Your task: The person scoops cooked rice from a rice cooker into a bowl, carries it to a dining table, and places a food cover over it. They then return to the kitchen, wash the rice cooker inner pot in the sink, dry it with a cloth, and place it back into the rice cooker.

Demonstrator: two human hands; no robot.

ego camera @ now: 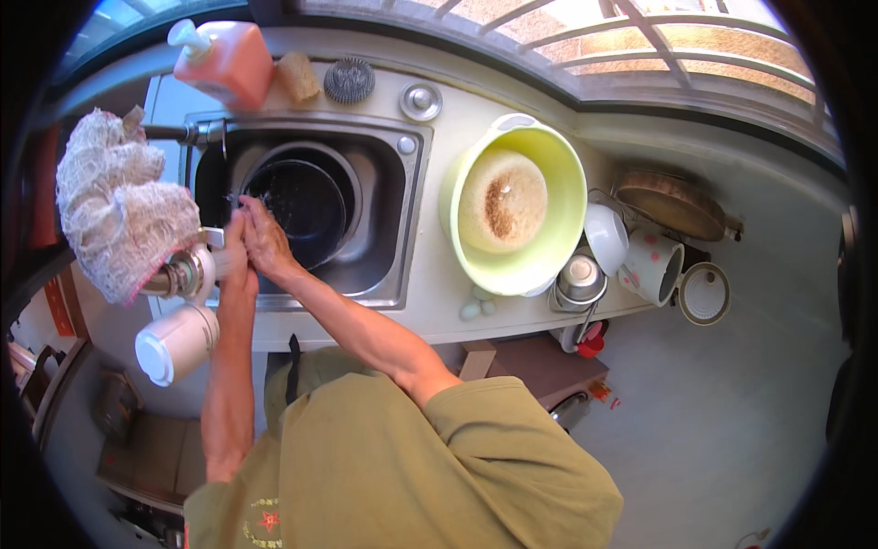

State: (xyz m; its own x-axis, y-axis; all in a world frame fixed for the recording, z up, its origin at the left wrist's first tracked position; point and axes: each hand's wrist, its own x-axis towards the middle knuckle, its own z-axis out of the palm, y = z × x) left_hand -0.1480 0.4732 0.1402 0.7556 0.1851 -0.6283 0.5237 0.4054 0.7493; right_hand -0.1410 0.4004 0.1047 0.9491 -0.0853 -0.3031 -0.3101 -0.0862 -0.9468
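My left hand and my right hand are pressed together over the left side of the stainless steel sink. Water splashes around the fingertips, by the tap. I see nothing held between the hands, though the fingers overlap and their inner sides are hidden. Below and to the right of them, a dark round pot sits in the basin. A faucet filter with a white cylindrical housing is close to my left wrist, beneath a bunched whitish mesh cloth.
Behind the sink stand a pink liquid pump bottle, a sponge, a steel wool scrubber and a sink strainer. To the right are a green basin with foamy liquid, eggs, bowls and a frying pan.
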